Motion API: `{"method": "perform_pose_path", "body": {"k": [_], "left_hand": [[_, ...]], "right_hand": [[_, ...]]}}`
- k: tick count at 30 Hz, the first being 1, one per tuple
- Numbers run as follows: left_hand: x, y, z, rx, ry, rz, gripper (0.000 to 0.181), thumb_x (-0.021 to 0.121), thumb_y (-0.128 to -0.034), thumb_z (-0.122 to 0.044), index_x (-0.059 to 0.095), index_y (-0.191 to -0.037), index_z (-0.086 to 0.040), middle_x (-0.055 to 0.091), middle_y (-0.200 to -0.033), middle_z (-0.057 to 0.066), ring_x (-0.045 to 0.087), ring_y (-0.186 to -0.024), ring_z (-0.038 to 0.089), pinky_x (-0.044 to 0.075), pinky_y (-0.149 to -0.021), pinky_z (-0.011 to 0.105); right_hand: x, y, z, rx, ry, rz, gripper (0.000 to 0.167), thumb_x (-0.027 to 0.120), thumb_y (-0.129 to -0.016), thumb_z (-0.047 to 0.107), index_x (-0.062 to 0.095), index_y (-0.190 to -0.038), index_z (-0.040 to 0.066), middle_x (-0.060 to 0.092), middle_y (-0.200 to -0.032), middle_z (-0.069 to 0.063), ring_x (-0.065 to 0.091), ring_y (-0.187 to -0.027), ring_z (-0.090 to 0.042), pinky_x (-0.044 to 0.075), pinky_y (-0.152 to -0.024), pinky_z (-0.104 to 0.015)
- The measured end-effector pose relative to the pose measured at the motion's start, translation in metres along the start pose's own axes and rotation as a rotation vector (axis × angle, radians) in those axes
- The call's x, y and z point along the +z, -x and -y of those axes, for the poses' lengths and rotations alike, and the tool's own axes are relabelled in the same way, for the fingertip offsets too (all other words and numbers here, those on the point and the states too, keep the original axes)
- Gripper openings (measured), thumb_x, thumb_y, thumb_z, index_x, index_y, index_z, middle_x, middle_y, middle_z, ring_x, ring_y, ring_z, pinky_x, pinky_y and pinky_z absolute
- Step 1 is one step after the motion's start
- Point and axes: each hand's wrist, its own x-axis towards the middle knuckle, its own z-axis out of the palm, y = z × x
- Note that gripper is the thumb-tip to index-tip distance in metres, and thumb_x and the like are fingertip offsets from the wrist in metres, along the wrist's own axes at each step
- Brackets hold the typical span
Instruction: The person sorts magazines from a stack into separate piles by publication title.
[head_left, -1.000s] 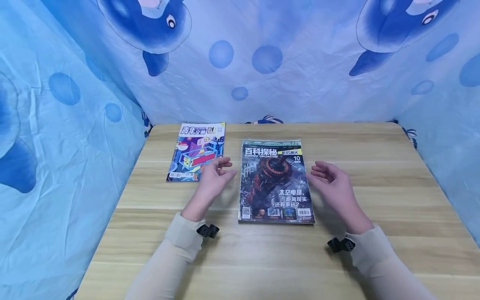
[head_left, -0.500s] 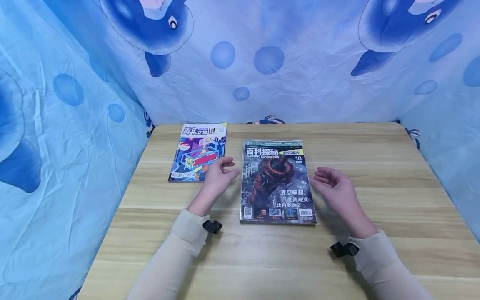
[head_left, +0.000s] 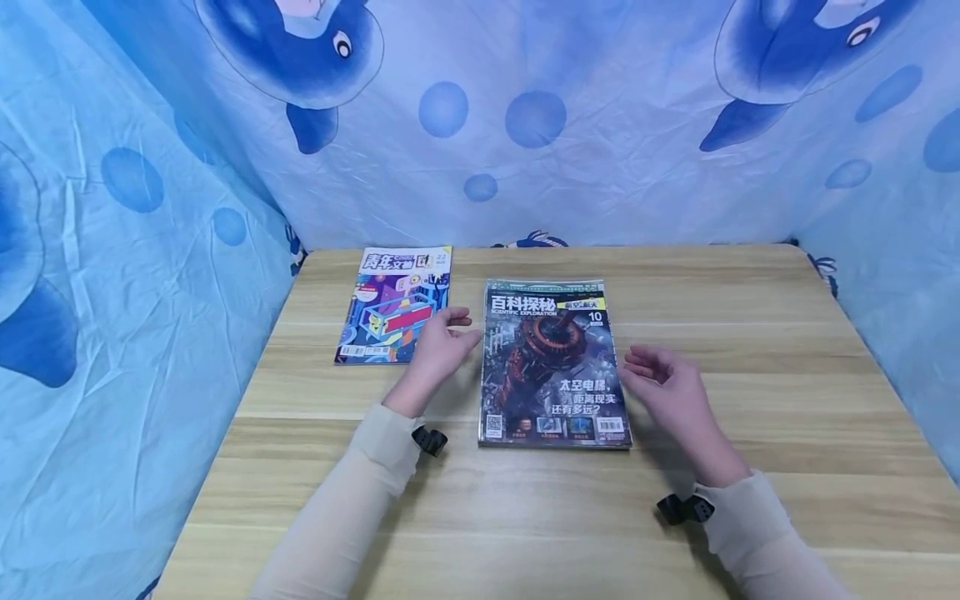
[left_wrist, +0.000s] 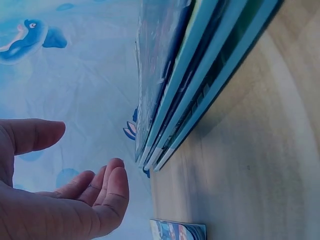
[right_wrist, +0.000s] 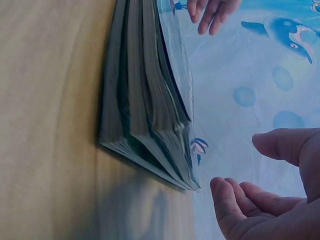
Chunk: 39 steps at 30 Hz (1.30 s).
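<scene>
In the head view a pile of several magazines [head_left: 551, 358] lies flat at mid-table, a dark "Scientific Exploration" cover on top. My left hand [head_left: 441, 346] hovers just off its left edge, fingers slightly bent and thumb apart. Spines [left_wrist: 200, 75] of the pile, pale blue-green, show beyond that hand in the left wrist view. Off the right edge is my right hand [head_left: 666, 383], fingers gently bent and holding nothing. The right wrist view shows layered page edges [right_wrist: 150, 90] with a gap between hand and pile.
A colourful single magazine [head_left: 386, 292] lies at the back left, partly behind my left hand. The wooden table [head_left: 787, 358] is bordered by blue dolphin-print cloth [head_left: 600, 192] at the back and sides.
My left hand has shifted slightly to the right, towards the pile. My right hand has drawn back a little towards me. The magazines have stayed in place.
</scene>
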Motion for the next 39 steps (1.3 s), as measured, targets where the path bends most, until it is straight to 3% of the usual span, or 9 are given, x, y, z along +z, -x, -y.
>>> {"method": "perform_pose_path", "body": {"k": [9,15,22,35,39], "left_hand": [[0.004,-0.020,-0.004,-0.037,-0.039,0.020,0.052,0.071,-0.0948,-0.014,0.053,-0.140,0.005,0.061,-0.126,0.015,0.062,-0.108,0.029,0.053,-0.088,0.040],[0.006,-0.039,-0.005,-0.073,-0.014,0.041,0.051,0.071,-0.0961,-0.013,0.053,-0.140,0.006,0.060,-0.126,0.017,0.058,-0.115,0.031,0.050,-0.094,0.041],[0.007,-0.057,-0.005,-0.096,0.009,0.044,0.050,0.068,-0.0977,-0.012,0.051,-0.141,0.008,0.058,-0.127,0.019,0.056,-0.117,0.033,0.049,-0.096,0.042],[0.015,-0.083,-0.006,-0.140,-0.120,0.012,0.045,0.070,-0.0987,-0.022,0.058,-0.136,0.001,0.057,-0.132,0.017,0.055,-0.120,0.031,0.049,-0.096,0.045],[0.018,-0.088,-0.006,-0.156,-0.119,0.026,0.042,0.069,-0.0991,-0.024,0.060,-0.133,-0.001,0.059,-0.129,0.015,0.059,-0.113,0.029,0.052,-0.092,0.044]], "right_hand": [[0.002,0.007,-0.007,0.016,0.033,-0.015,0.052,0.074,-0.095,0.015,0.055,-0.136,-0.010,0.064,-0.126,-0.025,0.062,-0.114,-0.035,0.050,-0.085,-0.015],[0.003,0.010,-0.013,0.086,0.030,-0.016,0.053,0.075,-0.094,0.016,0.055,-0.136,-0.010,0.064,-0.123,-0.024,0.062,-0.110,-0.032,0.051,-0.083,-0.016],[0.005,0.012,-0.018,0.116,0.067,-0.016,0.052,0.077,-0.093,0.020,0.058,-0.133,-0.007,0.065,-0.119,-0.020,0.062,-0.106,-0.029,0.052,-0.081,-0.016],[0.008,0.014,-0.015,0.113,0.099,0.019,0.055,0.082,-0.087,0.014,0.057,-0.131,-0.011,0.065,-0.114,-0.020,0.063,-0.098,-0.027,0.054,-0.078,-0.020],[0.008,0.013,-0.018,0.122,0.101,0.014,0.055,0.083,-0.086,0.012,0.058,-0.130,-0.011,0.065,-0.114,-0.020,0.063,-0.096,-0.026,0.054,-0.076,-0.021]]}}
